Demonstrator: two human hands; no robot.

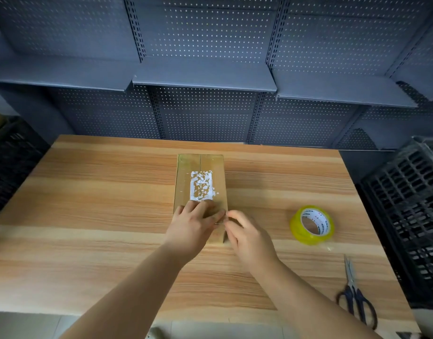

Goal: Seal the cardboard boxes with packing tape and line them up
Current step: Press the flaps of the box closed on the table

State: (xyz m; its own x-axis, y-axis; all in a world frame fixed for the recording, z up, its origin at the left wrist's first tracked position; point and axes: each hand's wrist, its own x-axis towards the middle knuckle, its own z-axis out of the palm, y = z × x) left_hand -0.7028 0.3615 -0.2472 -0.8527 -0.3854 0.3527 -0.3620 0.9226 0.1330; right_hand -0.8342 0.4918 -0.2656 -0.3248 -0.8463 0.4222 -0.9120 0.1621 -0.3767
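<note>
A long cardboard box (200, 182) lies on the wooden table (88, 204), its top flaps shut and a torn white label remnant on top. My left hand (193, 223) lies on the box's near end with straight fingers pressing on the top. My right hand (247, 236) is at the box's near right corner, fingers curled and pinching what looks like a strip of clear tape at the edge. A yellowish roll of packing tape (312, 225) stands on the table to the right of the box.
Black-handled scissors (355, 289) lie near the table's right front corner. Dark plastic crates stand at the right (406, 204) and the left (12, 157) of the table. Grey pegboard shelving (203, 81) rises behind it.
</note>
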